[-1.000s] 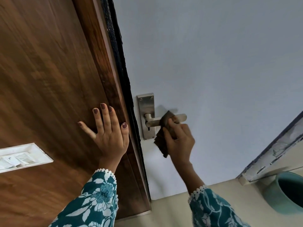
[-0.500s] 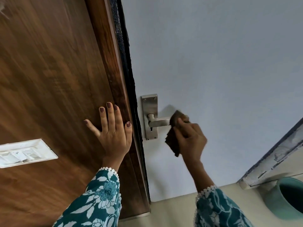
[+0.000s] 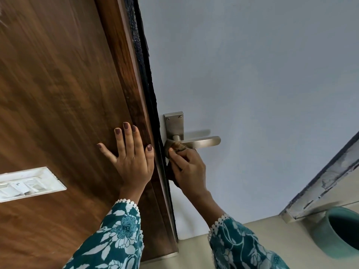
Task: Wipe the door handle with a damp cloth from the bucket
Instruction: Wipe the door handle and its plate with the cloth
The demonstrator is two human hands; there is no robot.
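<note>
A brushed-metal lever door handle (image 3: pixel 206 142) with its back plate (image 3: pixel 174 124) sits on the pale grey door (image 3: pixel 252 84). My right hand (image 3: pixel 189 169) grips a dark brown cloth (image 3: pixel 177 147) and presses it against the inner end of the lever, by the plate's lower part. Most of the cloth is hidden under my fingers. My left hand (image 3: pixel 131 154) lies flat, fingers spread, on the brown wooden panel (image 3: pixel 58 94) just left of the door's edge. A teal bucket (image 3: pixel 342 232) stands on the floor at the lower right.
A white switch plate (image 3: pixel 29 183) is set into the wooden panel at the left. A dark seal strip (image 3: pixel 143 61) runs between panel and door. A worn white door frame (image 3: pixel 326 183) slants up at the right. Beige floor (image 3: pixel 281 239) lies below.
My right hand has slid the cloth leftward along the lever, from its outer end to the base near the plate, baring the lever's tip. The left hand stays flat on the wood.
</note>
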